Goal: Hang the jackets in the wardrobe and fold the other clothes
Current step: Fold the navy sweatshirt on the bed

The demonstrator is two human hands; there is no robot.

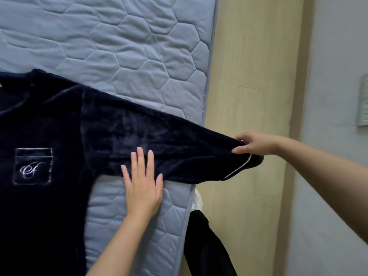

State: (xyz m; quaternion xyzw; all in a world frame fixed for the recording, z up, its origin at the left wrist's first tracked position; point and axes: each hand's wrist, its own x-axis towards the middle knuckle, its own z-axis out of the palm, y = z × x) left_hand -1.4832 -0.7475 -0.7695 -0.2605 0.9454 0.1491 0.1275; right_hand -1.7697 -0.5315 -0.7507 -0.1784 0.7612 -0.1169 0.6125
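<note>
A dark navy top of soft, plush cloth lies flat on a quilted light-blue mattress, with its front side up. On the chest there is a pocket with pale piping and an embroidered curly letter. One sleeve is stretched out to the side across the mattress, and its end reaches past the mattress edge.

The left hand lies flat with the palm down. Its fingers are straight and a little spread, and it holds nothing. The fingertips press on the lower edge of the sleeve, while the palm rests on the bare mattress just below it.

The right hand is beyond the mattress edge. It pinches the end of the sleeve from above, the thumb and the fingers closed on the cloth, so this part hangs in the air and does not touch the bed. The cuff (it has a thin white line of piping) droops just under this hand.

Beside the lower edge of the mattress a black garment hangs down, and a small bit of white cloth shows above it. To the right there is a beige surface, then a white wall with a white plate on it, cut by the frame border.
</note>
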